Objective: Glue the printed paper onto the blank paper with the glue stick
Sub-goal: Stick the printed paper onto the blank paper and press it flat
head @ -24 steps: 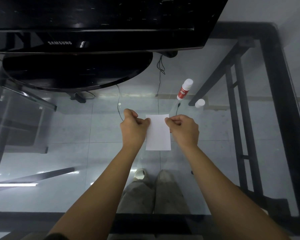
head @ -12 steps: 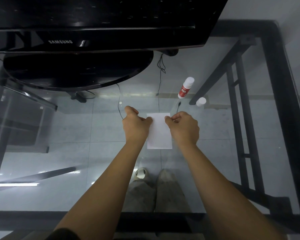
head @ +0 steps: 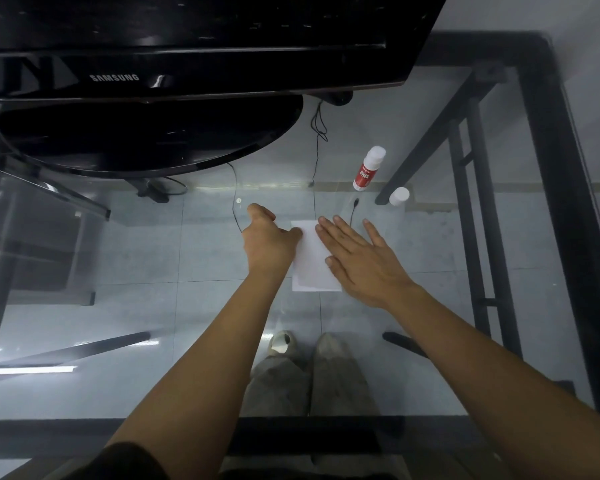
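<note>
White paper (head: pixel 311 268) lies flat on the glass tabletop in the middle; a second sheet's edge shows along its lower left. My right hand (head: pixel 364 261) rests flat on the paper's right side, fingers spread. My left hand (head: pixel 269 242) is curled, its fingertips pinching or pressing the paper's left edge near the top. The red-and-white glue stick (head: pixel 368 168) stands uncapped beyond the paper to the right, with its white cap (head: pixel 399 196) beside it. No print is visible on the paper.
A black Samsung monitor (head: pixel 187 74) with its round base (head: pixel 146 133) fills the far side of the glass table (head: pixel 118 254). Thin black cables (head: pixel 315 161) run toward the paper. The table's black frame (head: pixel 565 202) runs along the right.
My right hand let go of the paper's top edge, opened, and now lies flat on the sheet. The left hand stayed at the left edge.
</note>
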The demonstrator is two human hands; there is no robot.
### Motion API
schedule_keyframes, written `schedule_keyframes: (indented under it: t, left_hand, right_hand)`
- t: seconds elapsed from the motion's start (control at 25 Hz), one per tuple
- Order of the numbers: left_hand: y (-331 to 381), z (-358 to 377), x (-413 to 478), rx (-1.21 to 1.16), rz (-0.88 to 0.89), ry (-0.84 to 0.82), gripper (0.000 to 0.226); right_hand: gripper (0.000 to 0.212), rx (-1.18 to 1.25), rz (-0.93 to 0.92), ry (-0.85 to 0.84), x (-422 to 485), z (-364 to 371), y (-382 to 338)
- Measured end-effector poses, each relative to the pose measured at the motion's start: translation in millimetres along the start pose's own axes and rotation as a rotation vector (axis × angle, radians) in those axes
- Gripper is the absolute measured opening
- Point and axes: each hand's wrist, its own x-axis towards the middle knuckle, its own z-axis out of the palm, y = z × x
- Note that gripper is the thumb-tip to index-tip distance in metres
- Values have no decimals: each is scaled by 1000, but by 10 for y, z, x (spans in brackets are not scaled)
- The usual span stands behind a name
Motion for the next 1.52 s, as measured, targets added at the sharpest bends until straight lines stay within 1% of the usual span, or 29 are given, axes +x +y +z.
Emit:
schedule_keyframes:
  t: [0.08, 0.12, 0.16, 0.24, 0.28, 0.32, 0.36, 0.44, 0.52, 0.72, 0.8, 0.84, 0.88, 0.92, 0.96, 1.0, 1.08, 1.16, 1.24, 1.32, 1.44, 1.52]
  left_hand:
    - [-16, -9, -15, 120, 63, 8, 39]
    - [-35, -38, -20, 203, 148, 29, 38]
    - [-64, -77, -22, 257, 280, 48, 35]
    - [-160, -156, 0, 276, 645, 11, 28]
    - [-210, -191, 19, 333, 821, -54, 33]
    - [-262, -219, 28, 461, 960, -147, 42]
    - [-315, -240, 29, 637, 1050, -246, 52]
    - [-406, -265, 39, 939, 1107, -362, 67]
    - [-488, -296, 42, 1061, 1135, -399, 75]
    - [-829, -422, -117, 1143, 1255, -533, 79]
    - [-894, -481, -152, 1126, 1350, -548, 77]
    - [-880, -514, -135, 1080, 1408, -572, 73]
    - [-841, -536, -107, 1003, 1426, -600, 68]
    - [-790, -539, -85, 904, 1378, -596, 64]
    - [-732, -513, -76, 802, 1272, -532, 60]
    - [-674, -460, -83, 731, 1148, -423, 58]
    - [-594, -297, -129, 726, 938, -239, 55]
    - [-608, -115, -198, 836, 838, -174, 55]
    - [-642, -34, -204, 913, 816, -146, 56]
    - [-667, -30, -190, 918, 811, -124, 57]
    - [-695, -17, -191, 895, 832, -105, 57]
    - [-698, -7, -184, 893, 837, -96, 57]
  right_hand:
    - [53, -25, 17, -1, -2, 9, -9]
    - [54, -36, 20, 2, -2, 13, -13]
    - [54, -38, 21, 4, -2, 17, -17]
    - [55, -20, 24, -2, -6, 23, -24]
    - [55, -16, 29, -3, -5, 25, -28]
    - [55, -18, 35, 0, -7, 23, -35]
    - [55, -22, 37, 5, -9, 18, -43]
    - [56, -28, 40, 8, -11, 13, -54]
    - [56, -25, 43, 7, -7, 14, -57]
    - [56, -22, 41, 13, -7, 23, -55]
    - [56, -24, 40, 8, -5, 23, -48]
    - [56, -28, 38, 6, -7, 25, -47]
    - [56, -34, 36, 6, -7, 24, -46]
    - [56, -40, 36, 8, -8, 25, -48]
    - [56, -43, 37, 10, -8, 22, -49]
    - [56, -45, 38, 8, -11, 19, -48]
    - [57, -54, 40, 0, -12, 13, -51]
    - [58, -82, 44, -20, -6, -6, -58]
    - [58, -116, 60, -31, -1, -34, -86]
    - [58, -119, 110, -15, -56, -74, -128]
    - [56, -36, 199, -2, -304, -58, -293]
    - [59, -9, 157, -53, -445, 21, -500]
